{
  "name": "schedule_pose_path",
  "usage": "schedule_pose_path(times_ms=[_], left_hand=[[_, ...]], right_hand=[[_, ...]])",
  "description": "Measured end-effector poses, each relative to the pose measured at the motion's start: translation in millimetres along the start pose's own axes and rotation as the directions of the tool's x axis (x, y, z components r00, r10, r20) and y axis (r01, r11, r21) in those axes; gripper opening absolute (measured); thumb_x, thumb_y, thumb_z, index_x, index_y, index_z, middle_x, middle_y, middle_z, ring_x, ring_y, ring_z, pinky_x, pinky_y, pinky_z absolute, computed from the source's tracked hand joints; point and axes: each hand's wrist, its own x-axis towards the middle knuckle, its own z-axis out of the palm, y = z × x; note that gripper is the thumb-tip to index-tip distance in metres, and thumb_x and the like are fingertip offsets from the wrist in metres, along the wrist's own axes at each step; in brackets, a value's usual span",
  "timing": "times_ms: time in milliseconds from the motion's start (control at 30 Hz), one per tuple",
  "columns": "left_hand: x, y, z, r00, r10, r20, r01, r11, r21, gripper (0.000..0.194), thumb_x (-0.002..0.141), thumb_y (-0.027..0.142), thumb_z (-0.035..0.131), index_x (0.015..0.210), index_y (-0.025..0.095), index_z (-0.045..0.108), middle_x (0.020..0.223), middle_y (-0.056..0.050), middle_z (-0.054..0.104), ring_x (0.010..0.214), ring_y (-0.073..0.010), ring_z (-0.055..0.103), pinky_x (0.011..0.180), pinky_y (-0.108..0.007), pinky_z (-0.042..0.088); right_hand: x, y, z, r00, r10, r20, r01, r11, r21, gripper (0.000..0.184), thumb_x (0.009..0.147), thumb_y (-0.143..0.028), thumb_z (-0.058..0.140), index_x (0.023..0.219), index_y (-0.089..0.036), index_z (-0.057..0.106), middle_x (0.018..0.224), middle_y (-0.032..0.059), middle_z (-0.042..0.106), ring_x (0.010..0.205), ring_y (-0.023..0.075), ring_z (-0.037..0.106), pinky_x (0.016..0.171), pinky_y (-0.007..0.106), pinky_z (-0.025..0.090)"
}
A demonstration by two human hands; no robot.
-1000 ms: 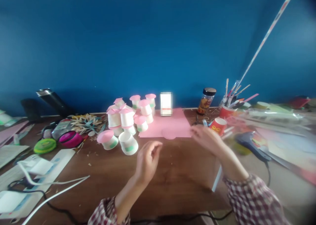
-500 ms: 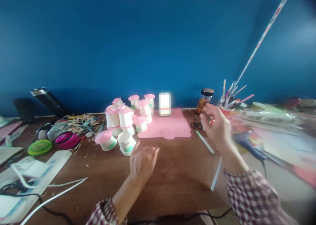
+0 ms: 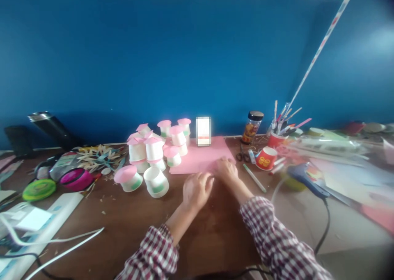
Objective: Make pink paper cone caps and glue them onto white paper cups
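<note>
My left hand (image 3: 197, 192) is over the brown table at the near edge of the pink paper sheets (image 3: 197, 157), its fingers bent inward and its thumb beside them. Close by on the right, my right hand (image 3: 227, 171) lies over the paper's front edge, fingers curled down. Both sets of fingertips come near each other over the pink paper; what they grip is hidden. To the left stand several white paper cups with pink paper tops, among them a front cup (image 3: 128, 178). An uncovered white cup (image 3: 155, 181) is nearest my left hand.
Right of the paper are scissors (image 3: 243, 155), a green-white pen (image 3: 255, 177), a red paper cup (image 3: 266, 158), a jar (image 3: 251, 127) and a blue glue gun (image 3: 308, 177) with its cord. Wooden sticks (image 3: 101, 157), a pink tape measure (image 3: 76, 179) and a power strip (image 3: 58, 214) lie left.
My right hand has moved left and down from beside the jar to the pink paper. My left hand has shifted right, away from the cups. The view has shifted slightly.
</note>
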Motion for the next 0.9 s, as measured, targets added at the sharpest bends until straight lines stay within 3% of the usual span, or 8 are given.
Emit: schedule_pose_path(times_ms=[167,300,367,433,533,600,767,900], left_hand=[[-0.2,-22.6,4.1,0.994,-0.061,-0.085,0.041,0.974,-0.225,0.024,0.087,0.029,0.043,0.098,0.019,0.062,0.096,-0.009,0.066,0.091,-0.0204,0.060,0.085,-0.032,0.044],[2.7,-28.8,4.6,0.976,-0.201,-0.082,0.134,0.853,-0.504,0.024,0.084,0.035,0.049,0.091,0.016,0.063,0.091,-0.009,0.066,0.086,-0.0195,0.061,0.081,-0.032,0.046],[5.9,-28.3,5.3,0.943,-0.329,0.060,0.277,0.670,-0.689,0.029,0.081,0.041,0.054,0.089,0.015,0.064,0.087,-0.009,0.067,0.076,-0.0185,0.062,0.074,-0.032,0.049],[9.1,-26.9,5.0,0.867,-0.413,0.277,0.427,0.332,-0.841,0.037,0.078,0.048,0.056,0.091,0.014,0.063,0.084,-0.009,0.066,0.071,-0.0169,0.062,0.070,-0.032,0.051],[12.1,-24.9,1.7,0.774,-0.365,0.518,0.493,-0.168,-0.854,0.046,0.077,0.055,0.054,0.092,0.013,0.062,0.085,-0.009,0.066,0.075,-0.0166,0.063,0.074,-0.034,0.052],[12.8,-24.5,-0.7,0.759,-0.331,0.560,0.476,-0.305,-0.825,0.042,0.076,0.053,0.057,0.085,0.012,0.061,0.083,-0.009,0.065,0.077,-0.0166,0.063,0.074,-0.033,0.053],[11.9,-26.8,0.9,0.780,-0.395,0.486,0.431,-0.224,-0.874,0.021,0.067,0.025,0.072,0.079,0.013,0.060,0.074,-0.002,0.062,0.067,-0.0105,0.060,0.066,-0.025,0.052],[11.3,-29.0,4.2,0.780,-0.460,0.425,0.402,-0.151,-0.903,0.019,0.067,0.022,0.071,0.079,0.012,0.061,0.074,-0.002,0.063,0.065,-0.0090,0.059,0.063,-0.022,0.051]], right_hand=[[2.3,9.5,13.9,0.993,0.033,-0.116,-0.009,0.979,0.202,0.024,0.075,-0.034,0.061,0.094,-0.019,0.061,0.098,0.0095,0.060,0.092,0.0235,0.053,0.075,0.032,0.040],[2.7,14.7,13.2,0.986,0.080,-0.149,-0.018,0.925,0.379,0.014,0.076,-0.027,0.056,0.087,-0.019,0.058,0.080,0.0032,0.063,0.074,0.0175,0.057,0.067,0.028,0.043],[0.9,13.8,6.9,0.981,0.043,-0.186,0.053,0.874,0.484,0.011,0.077,-0.026,0.054,0.085,-0.019,0.057,0.078,0.0012,0.063,0.071,0.0152,0.058,0.067,0.026,0.044],[-4.0,10.0,-1.5,0.961,-0.042,-0.274,0.208,0.762,0.613,0.008,0.077,-0.026,0.053,0.081,-0.019,0.057,0.081,0.0012,0.064,0.077,0.0152,0.060,0.074,0.027,0.045],[-15.1,1.8,-10.8,0.905,-0.164,-0.393,0.403,0.632,0.663,0.005,0.075,-0.025,0.058,0.074,-0.020,0.059,0.096,0.0041,0.064,0.094,0.0186,0.058,0.087,0.033,0.042],[-21.5,-2.1,-11.2,0.892,-0.207,-0.403,0.438,0.619,0.652,0.004,0.074,-0.022,0.059,0.070,-0.020,0.060,0.109,0.0063,0.060,0.104,0.0205,0.054,0.093,0.036,0.038],[-24.8,0.4,1.5,0.911,-0.237,-0.338,0.413,0.556,0.722,0.011,0.070,-0.013,0.052,0.073,-0.019,0.060,0.122,0.0087,0.051,0.115,0.0216,0.048,0.089,0.034,0.042],[-22.1,3.3,8.7,0.949,-0.081,-0.305,0.309,0.435,0.846,0.023,0.072,-0.018,0.050,0.095,-0.019,0.056,0.108,0.0088,0.059,0.099,0.0194,0.057,0.082,0.034,0.047]])
